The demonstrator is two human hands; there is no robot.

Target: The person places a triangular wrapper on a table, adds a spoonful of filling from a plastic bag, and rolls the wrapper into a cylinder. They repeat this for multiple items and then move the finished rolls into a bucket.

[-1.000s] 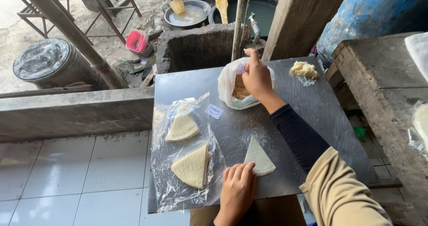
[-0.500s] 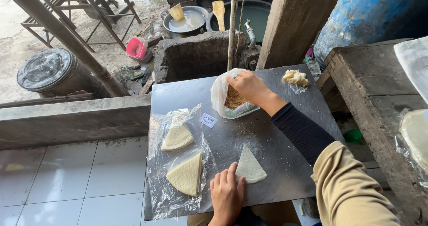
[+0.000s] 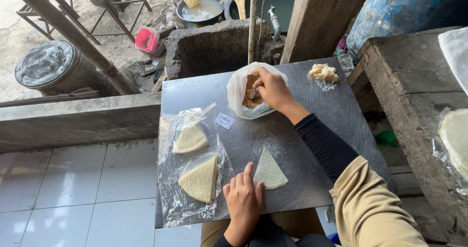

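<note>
Our right hand [image 3: 273,88], grip pinched on brown filling inside the plastic bag [image 3: 239,93], could scatter crumbs; our left hand [image 3: 242,198], grip open, steadies the dough triangle [image 3: 269,170].

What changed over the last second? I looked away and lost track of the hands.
Little changed. The right hand stays in the plastic bag of brown crumbs, reaching a bit deeper. The left hand stays flat beside the dough triangle. The two wedges on the plastic sheet have not moved.
</note>
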